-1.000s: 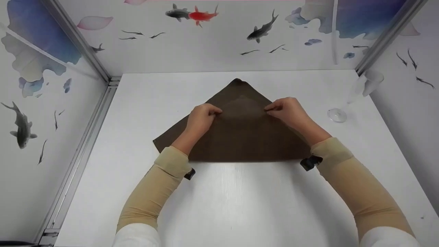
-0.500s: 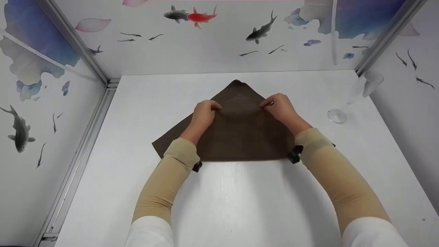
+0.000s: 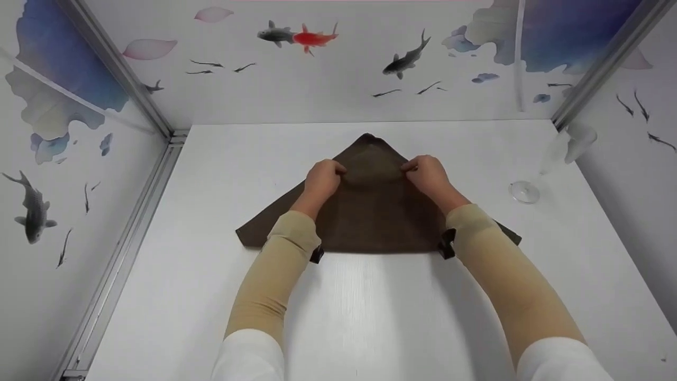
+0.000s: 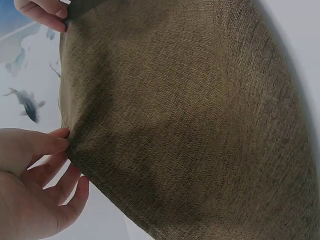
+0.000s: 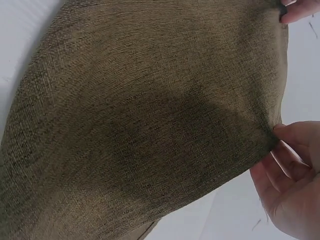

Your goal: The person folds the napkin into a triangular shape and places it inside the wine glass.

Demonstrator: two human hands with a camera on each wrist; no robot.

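Observation:
A dark brown woven cloth [image 3: 370, 222], folded into a triangle, lies on the white table with its tip pointing away from me. My left hand [image 3: 322, 181] pinches the cloth's left slanting edge between thumb and forefinger. On the opposite edge, my right hand [image 3: 428, 177] pinches it the same way. Close up in the left wrist view, the thumb and forefinger of the left hand [image 4: 40, 185] hold the edge while the other fingers stay off it. The right wrist view shows the right hand [image 5: 290, 175] pinching its edge, with the cloth sagging between both hands.
A clear stemmed glass [image 3: 555, 153] stands on the right of the white table [image 3: 349, 317], near the side wall. Printed panels with fish surround the table at the back and sides. A metal frame rail [image 3: 132, 233] runs along the left.
Both forearms have come inward, and my right hand has shifted slightly left. The hands are closer together on the cloth, and its near edge now bows slightly. The head view has tilted up a little.

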